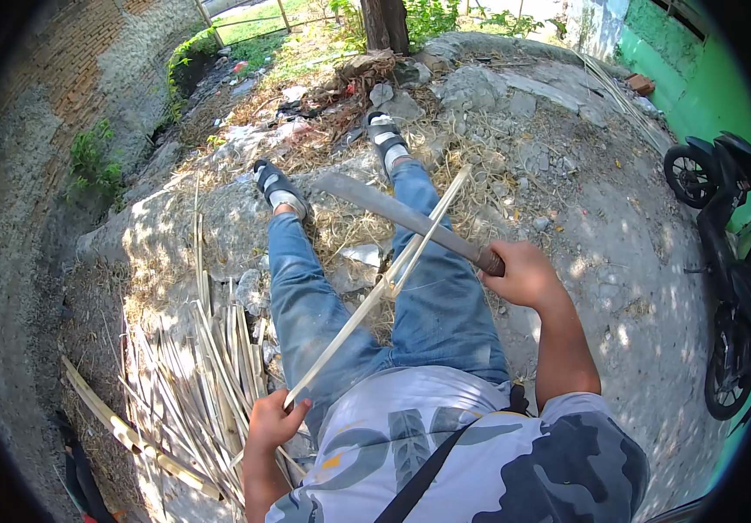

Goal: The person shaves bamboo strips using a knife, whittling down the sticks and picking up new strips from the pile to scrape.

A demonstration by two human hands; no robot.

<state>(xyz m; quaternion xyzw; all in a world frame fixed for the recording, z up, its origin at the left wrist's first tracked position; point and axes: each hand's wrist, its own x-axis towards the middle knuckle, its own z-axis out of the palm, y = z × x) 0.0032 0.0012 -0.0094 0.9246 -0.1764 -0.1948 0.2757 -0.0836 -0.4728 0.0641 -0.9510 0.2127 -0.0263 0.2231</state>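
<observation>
A long, pale bamboo strip (337,347) slants across my lap, its near end gripped in my left hand (273,422). Toward its far end the strip parts into two thin lengths. My right hand (522,275) is closed round the handle of a machete (374,200). The grey blade points to the far left and crosses the strip near its split end, above my jeans (445,318). Whether the blade sits between the two lengths I cannot tell.
A pile of split bamboo strips (210,366) lies on the ground at my left. Rubble and dry shavings (489,166) surround my sandalled feet. A brick wall (71,61) rises at left, a tree trunk (384,26) stands ahead, and a dark motorbike (728,270) is parked at right.
</observation>
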